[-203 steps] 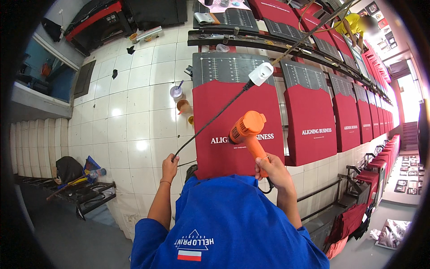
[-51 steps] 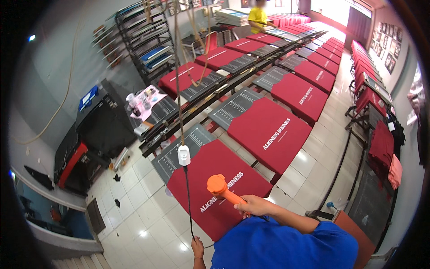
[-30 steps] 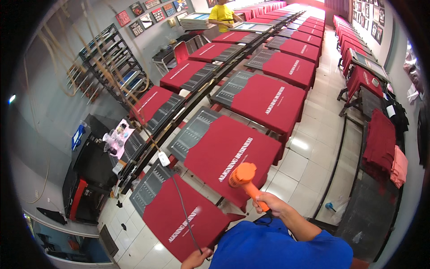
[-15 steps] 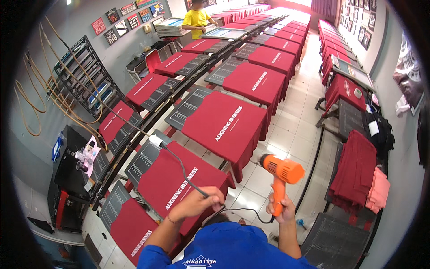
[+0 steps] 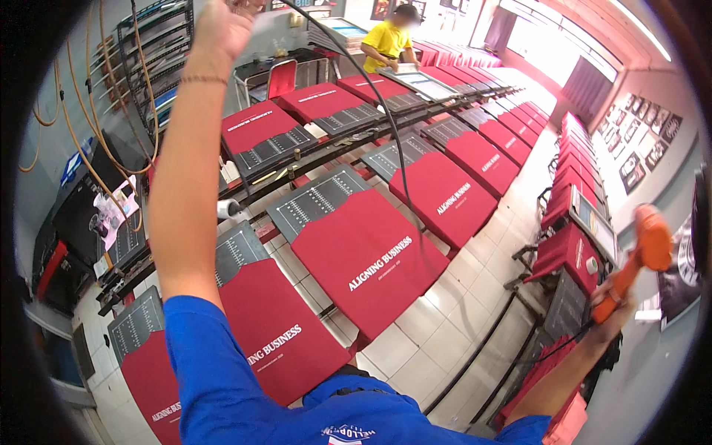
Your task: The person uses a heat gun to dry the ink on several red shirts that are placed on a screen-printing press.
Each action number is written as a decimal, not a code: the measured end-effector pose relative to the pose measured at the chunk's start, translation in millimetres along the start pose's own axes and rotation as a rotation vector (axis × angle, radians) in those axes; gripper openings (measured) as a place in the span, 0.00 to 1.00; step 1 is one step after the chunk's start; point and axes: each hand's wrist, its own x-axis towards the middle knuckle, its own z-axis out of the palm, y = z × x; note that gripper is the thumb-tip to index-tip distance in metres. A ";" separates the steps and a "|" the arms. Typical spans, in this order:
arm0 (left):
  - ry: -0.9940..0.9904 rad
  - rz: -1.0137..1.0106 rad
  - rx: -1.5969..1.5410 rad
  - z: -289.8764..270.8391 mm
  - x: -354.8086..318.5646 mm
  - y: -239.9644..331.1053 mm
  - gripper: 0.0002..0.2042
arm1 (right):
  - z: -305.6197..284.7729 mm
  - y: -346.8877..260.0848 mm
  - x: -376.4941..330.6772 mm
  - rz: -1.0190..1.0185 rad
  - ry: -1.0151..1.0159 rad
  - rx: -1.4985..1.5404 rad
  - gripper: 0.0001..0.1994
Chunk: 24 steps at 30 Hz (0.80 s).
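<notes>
My right hand (image 5: pixel 614 300), stretched out to the far right, is wrapped round the handle of an orange heat gun (image 5: pixel 644 248), blurred by motion. Raised high at the upper left is my left hand (image 5: pixel 226 31); its fingers are smeared and cut off by the top edge, so their grip does not show. A dark power cable (image 5: pixel 386 111) comes down from the top edge near that hand and curves over the boards. Below my arms lie dark red shirts (image 5: pixel 371 256) with white print, spread on grey printing boards (image 5: pixel 315 200).
Long rows of shirt-covered boards run into the distance. A person in a yellow top (image 5: pixel 386 41) handles a framed screen (image 5: pixel 423 83) across the rail. Looped hoses (image 5: pixel 96 111) hang at the left. A white socket (image 5: pixel 228 208) is beside the rail. Folded red cloth (image 5: pixel 538 382) lies low right.
My left hand has swung up to the upper left, and the cable now arcs high. The heat gun has moved far right in my right hand. The view has turned and shifted.
</notes>
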 end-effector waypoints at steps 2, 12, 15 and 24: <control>0.073 0.226 0.012 -58.5 66.7 39.7 0.09 | 47.4 -27.1 51.2 -0.201 -0.231 -0.056 0.28; 0.505 0.116 -0.039 -314.7 -35.0 -36.7 0.29 | 218.2 80.3 214.9 -0.140 -0.294 0.058 0.27; 0.496 -0.019 0.022 -314.9 -129.8 -92.1 0.26 | 296.8 123.9 243.0 -0.111 -0.390 0.079 0.25; 1.170 -0.697 0.735 -251.2 -485.9 -121.4 0.21 | 574.5 301.4 201.2 0.271 -1.096 0.250 0.24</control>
